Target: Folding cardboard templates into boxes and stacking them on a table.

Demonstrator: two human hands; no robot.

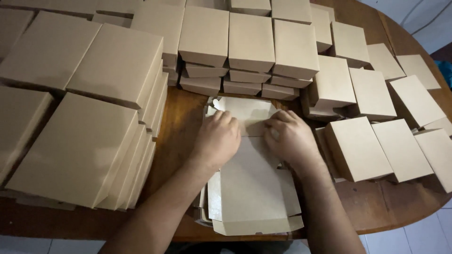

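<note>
A flat, unfolded brown cardboard box blank [254, 188] lies on the wooden table [376, 207] in front of me, on top of a few more blanks. My left hand [217, 137] presses down on its left side near the fold line. On the right side, my right hand [289, 136] has its fingers curled over the same crease. The far flap [245, 109] of the blank rises a little beyond both hands.
Stacks of folded brown boxes crowd the table: tall piles at the left [80, 141], a row at the back [249, 47], and leaning rows at the right [376, 146]. The table's front edge and a tiled floor [423, 235] show at the bottom.
</note>
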